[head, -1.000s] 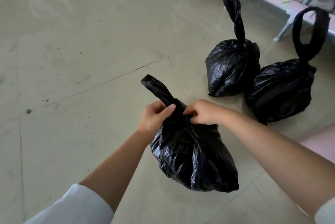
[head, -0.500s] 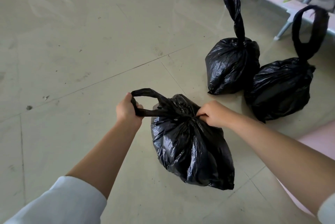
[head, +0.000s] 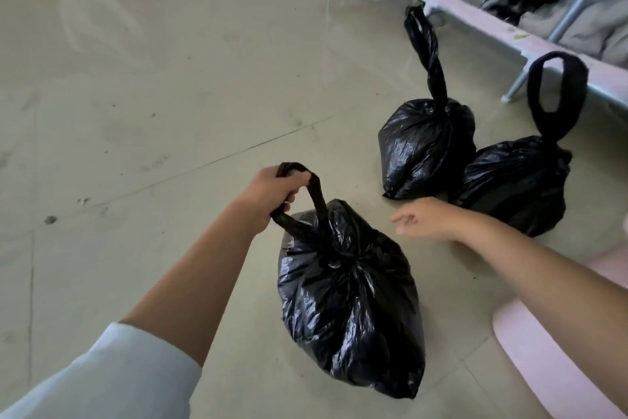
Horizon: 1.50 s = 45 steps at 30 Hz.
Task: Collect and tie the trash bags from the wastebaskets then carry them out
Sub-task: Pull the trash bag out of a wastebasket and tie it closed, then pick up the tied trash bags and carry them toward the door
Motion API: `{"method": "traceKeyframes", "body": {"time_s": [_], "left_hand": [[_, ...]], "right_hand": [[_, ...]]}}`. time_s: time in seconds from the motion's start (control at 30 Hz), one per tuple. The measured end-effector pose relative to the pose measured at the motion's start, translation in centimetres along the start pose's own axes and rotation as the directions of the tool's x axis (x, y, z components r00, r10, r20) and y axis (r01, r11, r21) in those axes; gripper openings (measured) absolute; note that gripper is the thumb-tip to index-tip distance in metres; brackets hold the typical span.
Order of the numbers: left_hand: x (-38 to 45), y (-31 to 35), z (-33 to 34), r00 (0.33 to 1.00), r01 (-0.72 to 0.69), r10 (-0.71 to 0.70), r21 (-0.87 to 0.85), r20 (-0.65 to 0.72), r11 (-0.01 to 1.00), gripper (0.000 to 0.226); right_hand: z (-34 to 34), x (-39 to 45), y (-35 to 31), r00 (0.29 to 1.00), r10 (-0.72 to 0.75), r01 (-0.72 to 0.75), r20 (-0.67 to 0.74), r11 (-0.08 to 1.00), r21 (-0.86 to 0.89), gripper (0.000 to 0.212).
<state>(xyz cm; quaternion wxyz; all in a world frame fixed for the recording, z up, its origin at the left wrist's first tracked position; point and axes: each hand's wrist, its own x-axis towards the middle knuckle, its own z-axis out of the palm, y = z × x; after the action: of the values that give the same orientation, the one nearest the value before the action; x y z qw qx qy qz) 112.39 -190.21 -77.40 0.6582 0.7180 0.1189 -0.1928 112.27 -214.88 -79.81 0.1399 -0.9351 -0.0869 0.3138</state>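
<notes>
a: head view, what's nearest?

b: a black trash bag [head: 353, 299] sits on the floor [head: 153, 96], low and centre. its neck is gathered and knotted, and a loop handle [head: 306, 194] rises from the knot up to the left.

a: who has it?

b: the left hand [head: 268, 198] grips that loop, its fingers [head: 299, 177] curled round the top of the band. a white sleeve [head: 102, 374] covers the forearm down in the lower left corner.

a: and the other hand?

b: the right hand [head: 424, 218] hovers just to the right of the bag's top, apart from the plastic, fingers released and loosely spread, holding nothing. it's a little blurred.

a: further out?

b: two more tied bags stand on the floor to the upper right, touching each other. the middle bag [head: 424, 147] has a twisted neck sticking straight up. the far right bag [head: 516, 187] has an open loop standing upright above its knot.

a: beyond those?

b: a metal bed frame [head: 475, 14] with a pale pink rail runs along the upper right, with its thin legs on the floor. under it i can make out shoes and dark cloth, not clearly. a pale pink shape [head: 543, 350] sits at the lower right edge; what it is i can't tell.
</notes>
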Motion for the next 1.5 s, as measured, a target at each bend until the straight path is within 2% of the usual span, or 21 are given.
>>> {"method": "traceKeyframes", "body": {"time_s": [0.07,0.13,0.23,0.33,0.37,0.43,0.5,0.53,0.6,0.67,0.73,0.8,0.9,0.97,1.1,1.17,1.23,1.27,1.33,1.43,1.5], "left_hand": [[0.2,4.0,2.4,0.991,-0.130,0.130,0.073,0.003,0.989,0.027],[0.4,7.9,5.0,0.972,-0.228,0.235,0.312,0.014,0.922,0.034],[0.5,13.1,8.5,0.930,-0.300,0.361,0.711,0.069,0.636,0.044],[0.7,16.7,11.0,0.886,-0.327,0.441,0.870,0.146,0.368,0.033],[1.0,17.4,11.7,0.878,-0.325,0.450,0.892,0.162,0.315,0.024],[1.7,18.3,12.9,0.888,-0.293,0.431,0.921,0.163,0.257,0.019],[2.5,18.6,13.8,0.915,-0.241,0.379,0.942,0.140,0.232,0.017],[3.0,18.8,14.1,0.924,-0.217,0.362,0.948,0.122,0.233,0.017],[4.1,19.0,14.4,0.931,-0.180,0.359,0.938,0.065,0.297,0.015],[5.1,18.9,14.2,0.930,-0.147,0.367,0.909,-0.007,0.389,0.013],[5.9,18.4,13.7,0.930,-0.111,0.360,0.874,-0.077,0.473,0.022],[6.7,17.5,12.8,0.922,-0.084,0.357,0.824,-0.148,0.561,0.032],[7.3,16.2,10.9,0.916,-0.043,0.328,0.756,-0.232,0.653,0.034],[7.7,16.1,9.9,0.919,-0.033,0.313,0.744,-0.239,0.667,0.034],[8.9,16.6,9.2,0.931,-0.049,0.307,0.762,-0.200,0.646,0.034],[9.6,16.4,9.3,0.934,-0.068,0.310,0.764,-0.176,0.641,0.034],[10.2,15.7,9.4,0.940,-0.086,0.304,0.754,-0.155,0.651,0.030],[10.5,15.4,9.4,0.942,-0.094,0.301,0.746,-0.147,0.659,0.028],[10.8,14.6,9.0,0.945,-0.099,0.293,0.730,-0.144,0.676,0.030],[11.1,14.0,8.0,0.947,-0.091,0.284,0.727,-0.147,0.680,0.031],[11.2,13.6,7.6,0.950,-0.100,0.282,0.725,-0.135,0.681,0.031]], "right_hand": [[-3.2,-0.5,1.3,0.992,0.052,-0.055,-0.115,0.998,-0.022,0.034],[-6.5,-1.6,2.7,0.967,0.094,-0.118,-0.237,0.989,-0.089,0.031],[-12.2,-3.2,4.8,0.876,0.063,-0.176,-0.479,0.965,-0.196,0.030],[-17.6,-4.2,6.7,0.723,-0.036,-0.194,-0.690,0.948,-0.252,0.042],[-18.9,-4.4,7.5,0.725,-0.022,-0.247,-0.689,0.925,-0.289,0.051],[-20.9,-4.7,9.0,0.787,0.109,-0.403,-0.607,0.836,-0.373,0.057],[-22.1,-4.4,10.1,0.827,0.245,-0.479,-0.507,0.779,-0.405,0.040],[-22.6,-4.1,10.5,0.846,0.281,-0.470,-0.453,0.793,-0.386,0.029],[-22.9,-3.3,10.2,0.897,0.262,-0.384,-0.355,0.861,-0.334,0.022],[-23.2,-2.1,9.2,0.922,0.217,-0.293,-0.322,0.933,-0.210,0.025],[-23.2,-0.6,7.6,0.937,0.177,-0.204,-0.303,0.977,-0.061,0.028],[-22.9,1.3,6.0,0.935,0.204,-0.186,-0.289,0.979,0.089,0.027],[-22.7,3.8,5.1,0.947,0.262,-0.185,-0.186,0.917,0.352,0.027],[-23.3,4.5,4.2,0.948,0.283,-0.223,-0.145,0.916,0.334,0.021],[-24.6,6.9,3.5,0.895,0.336,-0.235,-0.293,0.914,0.330,0.017],[-24.8,8.5,3.8,0.851,0.397,-0.207,-0.343,0.855,0.475,0.017],[-24.2,10.0,3.8,0.813,0.409,-0.065,-0.414,0.771,0.634,0.008],[-23.8,11.0,3.9,0.807,0.393,-0.010,-0.440,0.756,0.655,0.026],[-22.4,12.7,3.9,0.835,0.337,-0.010,-0.434,0.799,0.601,0.058],[-21.1,15.5,3.2,0.851,0.313,-0.105,-0.423,0.889,0.445,0.059],[-20.6,16.7,2.6,0.792,0.418,-0.221,-0.445,0.876,0.429,0.054]]}}
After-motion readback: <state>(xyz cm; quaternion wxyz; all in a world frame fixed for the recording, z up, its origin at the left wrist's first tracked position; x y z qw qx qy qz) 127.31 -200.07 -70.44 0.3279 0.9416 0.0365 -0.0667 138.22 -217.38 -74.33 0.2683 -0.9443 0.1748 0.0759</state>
